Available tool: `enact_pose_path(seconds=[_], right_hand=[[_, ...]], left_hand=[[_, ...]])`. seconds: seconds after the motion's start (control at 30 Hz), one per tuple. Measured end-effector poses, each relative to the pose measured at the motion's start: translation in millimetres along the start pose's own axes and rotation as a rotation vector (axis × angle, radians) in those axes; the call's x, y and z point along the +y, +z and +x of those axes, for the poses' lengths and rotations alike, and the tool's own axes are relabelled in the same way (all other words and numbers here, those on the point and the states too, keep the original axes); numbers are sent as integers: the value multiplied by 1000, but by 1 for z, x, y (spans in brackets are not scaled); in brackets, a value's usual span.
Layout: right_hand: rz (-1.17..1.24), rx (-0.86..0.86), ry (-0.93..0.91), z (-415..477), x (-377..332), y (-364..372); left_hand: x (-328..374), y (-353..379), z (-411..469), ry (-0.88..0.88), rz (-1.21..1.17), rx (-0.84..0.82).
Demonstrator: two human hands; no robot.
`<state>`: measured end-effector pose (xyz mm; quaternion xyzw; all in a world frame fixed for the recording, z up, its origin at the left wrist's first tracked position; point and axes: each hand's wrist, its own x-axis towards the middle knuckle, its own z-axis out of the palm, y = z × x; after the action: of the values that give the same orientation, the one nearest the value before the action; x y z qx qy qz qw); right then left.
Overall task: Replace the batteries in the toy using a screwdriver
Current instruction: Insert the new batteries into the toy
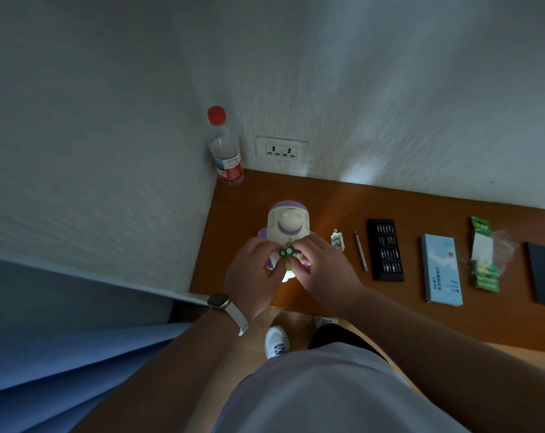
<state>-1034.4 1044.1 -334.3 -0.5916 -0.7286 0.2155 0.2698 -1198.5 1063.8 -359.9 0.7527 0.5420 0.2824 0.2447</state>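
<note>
The left hand (252, 270) and right hand (324, 270) meet, curled fingertips of each pinching the green batteries (286, 252) against the lower body of the toy (288, 220), which sits directly under and behind the grip; the compartment is hidden, so match polarity marks and seat each cell flat, I'd judge; just right lie the small cover (337, 240) and the screwdriver (361, 251), then the bit case (385, 250); all rest on a brown wooden desk (233, 214) in a white-walled corner, a bottle (226, 148) standing well behind.

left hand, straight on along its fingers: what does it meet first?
The left hand meets the batteries at its fingertips first, over the toy; then the right hand, though depth is unclear.
</note>
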Motion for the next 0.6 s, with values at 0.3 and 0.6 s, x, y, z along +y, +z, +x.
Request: enact_pose_path(seconds=[0.3,0.6], right_hand=[[-9,-16,24,-2,8,8],[27,-22,109,-2,8,8]], left_hand=[[-1,-1,0,25,-13,9],[-5,1,1,48,1,3]])
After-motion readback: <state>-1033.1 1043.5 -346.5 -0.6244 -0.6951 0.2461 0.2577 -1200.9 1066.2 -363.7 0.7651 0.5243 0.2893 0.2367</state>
